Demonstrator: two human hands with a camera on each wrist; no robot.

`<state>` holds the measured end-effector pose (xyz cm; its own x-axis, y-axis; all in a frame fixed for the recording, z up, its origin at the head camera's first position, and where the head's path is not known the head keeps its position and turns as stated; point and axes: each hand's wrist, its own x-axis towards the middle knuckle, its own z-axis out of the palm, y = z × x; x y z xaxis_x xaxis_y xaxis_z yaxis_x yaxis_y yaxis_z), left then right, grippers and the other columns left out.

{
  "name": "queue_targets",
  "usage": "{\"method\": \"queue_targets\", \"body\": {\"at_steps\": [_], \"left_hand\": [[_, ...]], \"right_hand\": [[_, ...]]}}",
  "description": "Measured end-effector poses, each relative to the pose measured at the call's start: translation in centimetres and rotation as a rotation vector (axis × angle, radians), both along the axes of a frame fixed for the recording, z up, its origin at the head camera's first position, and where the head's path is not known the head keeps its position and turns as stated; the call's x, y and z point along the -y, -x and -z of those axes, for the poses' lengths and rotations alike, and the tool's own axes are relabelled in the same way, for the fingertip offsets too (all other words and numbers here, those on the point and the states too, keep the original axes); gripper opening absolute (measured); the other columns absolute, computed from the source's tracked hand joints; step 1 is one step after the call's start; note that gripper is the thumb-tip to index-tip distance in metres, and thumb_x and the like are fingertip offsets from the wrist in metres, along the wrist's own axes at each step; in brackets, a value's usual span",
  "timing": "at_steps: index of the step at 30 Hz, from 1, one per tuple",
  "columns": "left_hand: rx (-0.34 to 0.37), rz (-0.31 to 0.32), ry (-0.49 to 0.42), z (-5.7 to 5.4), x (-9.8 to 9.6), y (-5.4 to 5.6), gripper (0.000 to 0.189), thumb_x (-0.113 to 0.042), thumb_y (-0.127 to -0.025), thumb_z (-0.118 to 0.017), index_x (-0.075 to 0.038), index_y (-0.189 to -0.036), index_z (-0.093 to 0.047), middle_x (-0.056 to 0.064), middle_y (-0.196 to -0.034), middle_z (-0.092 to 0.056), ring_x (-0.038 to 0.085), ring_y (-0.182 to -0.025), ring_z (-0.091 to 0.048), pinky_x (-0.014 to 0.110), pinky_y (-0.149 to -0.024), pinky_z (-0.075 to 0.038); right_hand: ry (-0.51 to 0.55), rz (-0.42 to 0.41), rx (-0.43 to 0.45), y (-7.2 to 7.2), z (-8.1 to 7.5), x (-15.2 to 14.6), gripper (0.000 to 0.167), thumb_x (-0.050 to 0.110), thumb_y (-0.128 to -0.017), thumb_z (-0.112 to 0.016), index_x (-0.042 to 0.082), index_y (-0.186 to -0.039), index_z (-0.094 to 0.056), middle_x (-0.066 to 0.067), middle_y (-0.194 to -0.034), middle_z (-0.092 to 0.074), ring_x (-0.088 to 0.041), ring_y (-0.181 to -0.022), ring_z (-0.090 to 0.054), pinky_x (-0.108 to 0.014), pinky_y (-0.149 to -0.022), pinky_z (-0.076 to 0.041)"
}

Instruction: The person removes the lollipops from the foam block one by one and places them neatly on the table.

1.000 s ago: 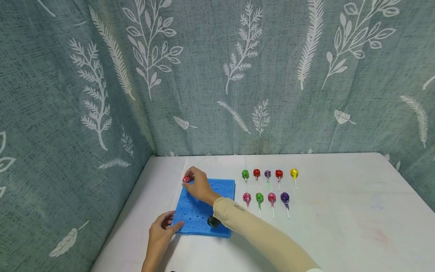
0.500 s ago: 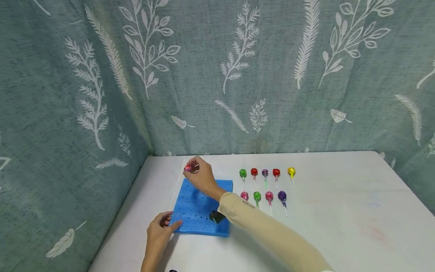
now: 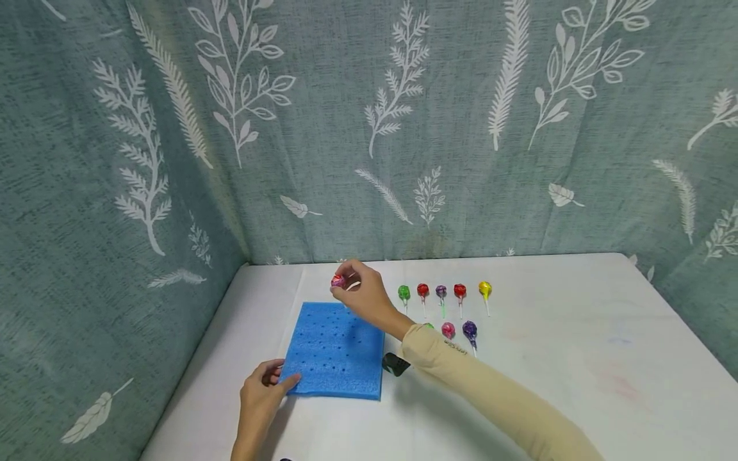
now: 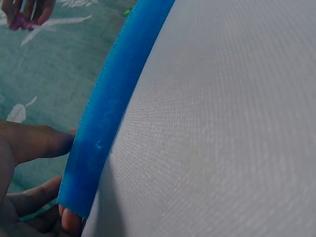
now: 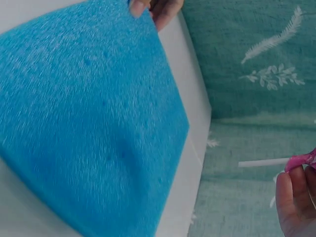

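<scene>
A blue foam board (image 3: pixel 331 355) dotted with small holes lies on the white table. Its near left corner is held by my left hand (image 3: pixel 258 398), thumb on top and fingers at the side and underneath. Above the board's far edge, my right hand (image 3: pixel 369 298) pinches a lollipop (image 3: pixel 337 281) in a pink and red wrapper. In the right wrist view the lollipop's bare white stick (image 5: pixel 264 162) points away from the fingers, clear of the foam.
Right of the board lie two rows of lollipops: green (image 3: pixel 404 292), red (image 3: pixel 423 291), yellow (image 3: pixel 485 289) and others behind, pink (image 3: pixel 448 330) and dark purple (image 3: pixel 469 330) in front. My right sleeve (image 3: pixel 478 390) hides part of the front row. A patterned curtain (image 3: pixel 346 128) closes the back.
My right hand has lifted the lollipop from the board's far left corner and carried it right. The left hand keeps its hold on the corner. The head view has shifted slightly.
</scene>
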<state>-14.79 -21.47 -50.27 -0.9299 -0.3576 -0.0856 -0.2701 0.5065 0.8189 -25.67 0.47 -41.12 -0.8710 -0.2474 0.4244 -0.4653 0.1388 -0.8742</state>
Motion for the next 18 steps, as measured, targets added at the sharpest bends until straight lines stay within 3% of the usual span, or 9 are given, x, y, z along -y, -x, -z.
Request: {"method": "queue_targets", "body": {"at_steps": [5, 12, 18], "left_hand": [[-0.003, -0.004, 0.009, 0.2, -0.2, 0.1, 0.052, -0.019, -0.076, -0.079, 0.002, -0.119, -0.058, 0.012, -0.099, -0.054, 0.023, -0.086, -0.047, 0.026, -0.065, -0.041], [-0.011, -0.003, 0.010, 0.2, -0.4, 0.1, 0.053, -0.021, -0.077, -0.079, 0.003, -0.119, -0.058, 0.013, -0.099, -0.054, 0.024, -0.087, -0.047, 0.024, -0.065, -0.040], [-0.001, -0.011, 0.015, 0.2, -0.4, 0.1, 0.052, -0.020, -0.077, -0.078, 0.002, -0.119, -0.058, 0.013, -0.099, -0.055, 0.024, -0.087, -0.047, 0.023, -0.064, -0.039]], "right_hand": [[-0.015, 0.028, 0.016, -0.1, -0.5, -1.8, 0.021, 0.007, -0.084, -0.069, 0.005, -0.102, -0.060, -0.007, -0.090, -0.064, -0.018, -0.083, -0.061, -0.026, -0.072, -0.052], [0.010, 0.009, 0.018, -0.6, -1.6, -4.2, 0.022, 0.010, -0.086, -0.069, 0.004, -0.106, -0.060, -0.011, -0.095, -0.064, -0.024, -0.087, -0.061, -0.034, -0.077, -0.052], [0.014, -0.006, 0.037, -3.1, -4.5, -6.0, 0.023, 0.001, -0.086, -0.065, -0.006, -0.106, -0.057, -0.022, -0.097, -0.062, -0.033, -0.090, -0.060, -0.031, -0.074, -0.051]]}}
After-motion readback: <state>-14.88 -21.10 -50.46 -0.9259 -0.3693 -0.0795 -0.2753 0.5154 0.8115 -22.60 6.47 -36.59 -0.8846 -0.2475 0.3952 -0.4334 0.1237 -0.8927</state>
